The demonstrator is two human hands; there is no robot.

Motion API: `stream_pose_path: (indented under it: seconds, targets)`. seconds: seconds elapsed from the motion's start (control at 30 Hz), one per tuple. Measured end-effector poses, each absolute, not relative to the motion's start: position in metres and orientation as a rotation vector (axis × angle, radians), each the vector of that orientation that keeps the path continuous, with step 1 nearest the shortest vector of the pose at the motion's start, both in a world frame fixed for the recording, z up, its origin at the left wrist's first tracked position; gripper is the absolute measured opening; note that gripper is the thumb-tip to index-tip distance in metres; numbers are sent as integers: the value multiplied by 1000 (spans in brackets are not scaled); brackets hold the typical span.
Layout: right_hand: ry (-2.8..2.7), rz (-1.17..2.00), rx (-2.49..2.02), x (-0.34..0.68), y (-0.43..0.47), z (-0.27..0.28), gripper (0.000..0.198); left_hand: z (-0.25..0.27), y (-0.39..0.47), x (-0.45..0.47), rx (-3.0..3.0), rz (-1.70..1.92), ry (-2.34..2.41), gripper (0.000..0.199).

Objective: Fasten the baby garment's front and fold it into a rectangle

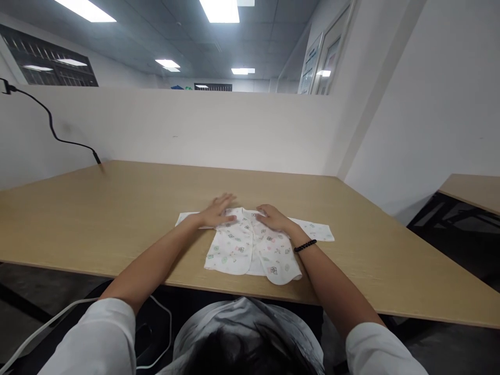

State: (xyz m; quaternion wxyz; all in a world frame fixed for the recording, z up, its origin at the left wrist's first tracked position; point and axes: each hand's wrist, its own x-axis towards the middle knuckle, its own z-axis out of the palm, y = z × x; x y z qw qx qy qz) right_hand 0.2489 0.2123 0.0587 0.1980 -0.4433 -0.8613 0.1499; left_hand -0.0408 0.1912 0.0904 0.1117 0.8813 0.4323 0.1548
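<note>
Left grip (pixel 219 212) and right grip (pixel 272 217) rest open on a shirt (pixel 236 249) (printed). It lies near the counter's (pixel 371 245) front edge.

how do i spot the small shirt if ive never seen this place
Find the wooden table in front of the white partition. Near its front edge, in the middle, a small shirt lies spread with its sleeves out sideways, left hand and right hand at its shoulders. It is the only garment lying there, white with small scattered prints.
</note>
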Motion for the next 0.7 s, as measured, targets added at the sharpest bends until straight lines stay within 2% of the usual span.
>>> stream_pose_path:
  seconds: [0.07, 0.3, 0.43, 0.53, 0.7]
  targets:
    - [-2386, 369, -1244, 247, 215, 52, 34, 79, 184, -19, 2635, 295, 1169, 88]
    - [-2324, 355, -1228, 247, 213, 48, 28, 77, 164, -3, 2643, 6, 1198, 98]
    - [-2229, 196, -1280, 240, 212, 61, 20, 85, 152, 0, 2728, 19, 1247, 98]
    - [-2198, 135, -1271, 230, 209, 68, 11, 83, 148, 6, 2813, 110, 1182, 90]
    - [-2373, 177, -1242, 218, 199, 69, 15, 71, 156, 7, 2699, 188, 1038, 83]
